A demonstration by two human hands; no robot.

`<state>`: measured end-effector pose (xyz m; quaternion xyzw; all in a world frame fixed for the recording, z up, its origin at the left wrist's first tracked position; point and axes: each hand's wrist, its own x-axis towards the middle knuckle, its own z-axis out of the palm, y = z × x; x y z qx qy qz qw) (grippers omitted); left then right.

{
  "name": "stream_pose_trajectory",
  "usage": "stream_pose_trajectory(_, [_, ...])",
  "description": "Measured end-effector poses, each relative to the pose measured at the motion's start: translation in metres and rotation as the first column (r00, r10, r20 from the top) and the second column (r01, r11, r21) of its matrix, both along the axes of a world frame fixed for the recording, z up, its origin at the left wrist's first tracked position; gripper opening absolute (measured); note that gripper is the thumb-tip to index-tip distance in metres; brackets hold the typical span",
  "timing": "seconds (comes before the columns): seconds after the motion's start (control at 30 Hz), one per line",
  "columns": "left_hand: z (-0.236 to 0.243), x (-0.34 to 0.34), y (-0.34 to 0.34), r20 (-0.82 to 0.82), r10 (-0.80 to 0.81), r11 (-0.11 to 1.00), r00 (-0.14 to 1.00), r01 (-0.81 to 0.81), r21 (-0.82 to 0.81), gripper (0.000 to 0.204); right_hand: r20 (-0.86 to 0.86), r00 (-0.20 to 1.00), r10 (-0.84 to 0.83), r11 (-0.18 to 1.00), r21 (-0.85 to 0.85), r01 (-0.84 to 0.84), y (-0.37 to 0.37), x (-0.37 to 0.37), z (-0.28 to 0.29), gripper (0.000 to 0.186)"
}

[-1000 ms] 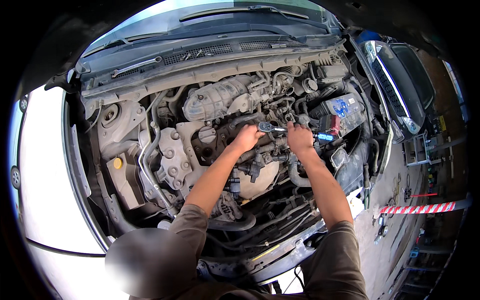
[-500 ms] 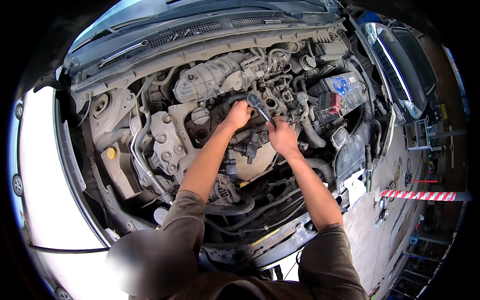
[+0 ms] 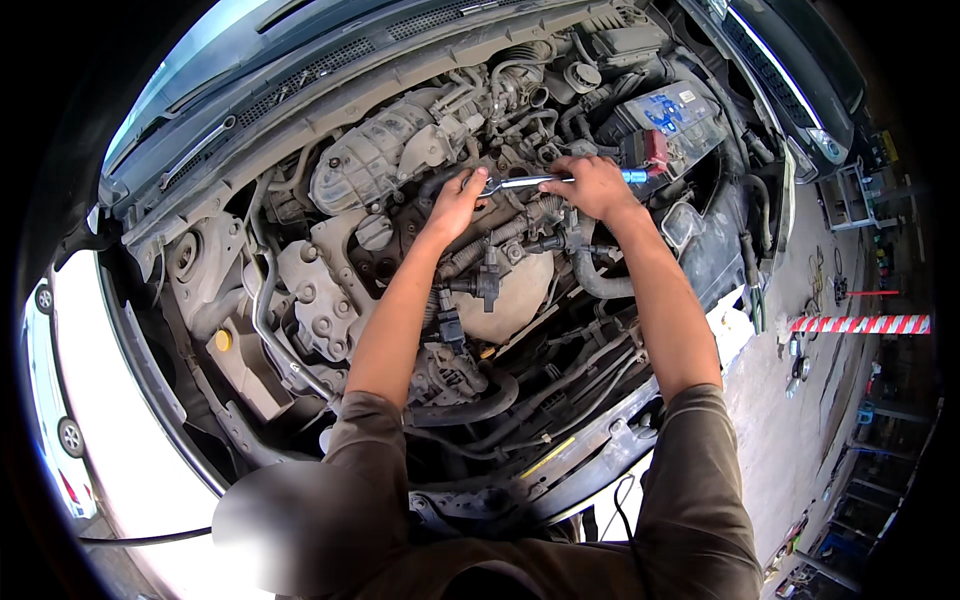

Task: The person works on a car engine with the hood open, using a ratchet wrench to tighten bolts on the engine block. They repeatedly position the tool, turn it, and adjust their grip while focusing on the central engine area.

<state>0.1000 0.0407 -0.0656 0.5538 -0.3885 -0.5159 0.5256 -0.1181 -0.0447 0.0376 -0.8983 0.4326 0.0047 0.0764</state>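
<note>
A metal ratchet (image 3: 520,182) with a blue handle end lies roughly crosswise over the open engine. My left hand (image 3: 456,205) is closed around the ratchet's head, which it partly hides. My right hand (image 3: 597,185) grips the handle farther right, fingers curled over it. Below the tool are hoses, connectors and dark ignition-coil-like parts (image 3: 488,275). A grimy ribbed manifold (image 3: 365,160) lies up and left of my hands; a battery (image 3: 680,125) with a red terminal cover (image 3: 656,150) sits to the right.
A loose wrench (image 3: 197,150) rests on the cowl below the windshield. A reservoir (image 3: 260,375) with a yellow cap is at lower left. Outside the bay are another vehicle (image 3: 830,70), a red-and-white striped post (image 3: 860,323) and metal racks (image 3: 855,195).
The ratchet's handle swung down and toward me half a second ago and has swung back up to nearly horizontal, both hands on it. The whole view has shifted and tilted.
</note>
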Motion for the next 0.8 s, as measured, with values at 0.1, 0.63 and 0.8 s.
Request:
stream_pose_trajectory(0.1, [-0.012, 0.012, -0.006, -0.031, -0.012, 1.000, 0.999, 0.011, -0.024, 0.047, -0.004, 1.000, 0.012, 0.998, -0.064, -0.012, -0.014, -0.036, -0.009, 0.061])
stream_pose_trajectory(0.63, [-0.002, -0.001, -0.022, -0.269, 0.019, 0.986, 0.963, -0.062, -0.153, 0.023, 0.266, 0.807, -0.528, 0.626, 0.764, 0.158, 0.115, -0.046, 0.002, 0.033])
stream_pose_trajectory(0.8, [0.005, -0.009, -0.023, -0.188, -0.036, 0.988, 0.981, 0.006, -0.157, 0.024, 0.295, 0.443, -0.847, 0.350, 0.935, 0.047, 0.178, -0.026, -0.017, 0.035])
